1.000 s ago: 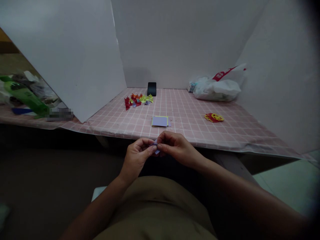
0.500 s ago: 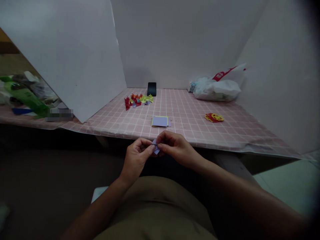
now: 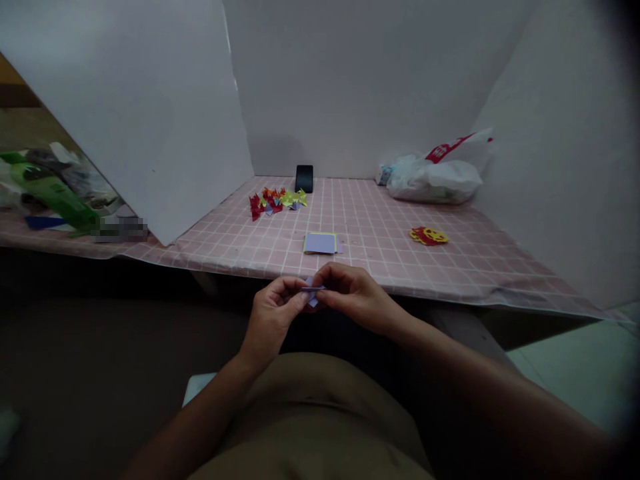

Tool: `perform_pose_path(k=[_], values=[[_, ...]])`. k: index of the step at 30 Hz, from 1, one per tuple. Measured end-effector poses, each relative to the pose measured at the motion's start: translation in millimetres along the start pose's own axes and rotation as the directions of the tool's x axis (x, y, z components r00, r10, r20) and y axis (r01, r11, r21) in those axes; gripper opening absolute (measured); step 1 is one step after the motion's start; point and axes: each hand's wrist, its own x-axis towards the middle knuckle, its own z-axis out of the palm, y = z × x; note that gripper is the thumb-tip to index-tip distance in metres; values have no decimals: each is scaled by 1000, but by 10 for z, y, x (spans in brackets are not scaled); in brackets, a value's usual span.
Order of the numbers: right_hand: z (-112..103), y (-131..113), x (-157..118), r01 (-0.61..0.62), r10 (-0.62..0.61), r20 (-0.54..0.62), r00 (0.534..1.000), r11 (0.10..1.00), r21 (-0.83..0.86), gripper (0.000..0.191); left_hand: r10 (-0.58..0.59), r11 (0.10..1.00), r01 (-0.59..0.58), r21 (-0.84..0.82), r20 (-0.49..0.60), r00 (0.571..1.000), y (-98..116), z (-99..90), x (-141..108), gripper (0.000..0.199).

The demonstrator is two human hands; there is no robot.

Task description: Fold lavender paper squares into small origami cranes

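A small folded piece of purple paper (image 3: 313, 298) is held between my two hands, just off the table's front edge. My left hand (image 3: 273, 312) pinches its left side between thumb and fingers. On the other side my right hand (image 3: 353, 297) grips it with thumb and forefinger, the fingertips hiding part of the folds. Straight ahead on the table lies a stack of square paper sheets (image 3: 320, 243), purple on top with yellow showing beneath. Farther back is a cluster of small folded paper pieces (image 3: 274, 200) in red, orange, yellow and purple.
A dark phone (image 3: 304, 179) leans at the back wall. To the right sit a white plastic bag (image 3: 435, 177) and red and yellow cut-out shapes (image 3: 429, 235). White panels (image 3: 190, 120) enclose the pink checked table (image 3: 370, 220). A green item (image 3: 55, 197) lies beyond the left panel.
The purple paper's folds have shifted slightly, and a thin raised edge now shows across its middle. Both hands stay in nearly the same place, still holding it.
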Motion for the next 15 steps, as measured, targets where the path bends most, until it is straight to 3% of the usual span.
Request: perform_pose_path(k=[10,15], values=[[28,-48,-3,-58,67,-105,992,995,84,9,126,982,-136,133,86,988,24,29,-36,20],[34,-41,-4,-91,99,-80,992,991,103,11,145,969,-149,196,32,989,18,32,-35,17]])
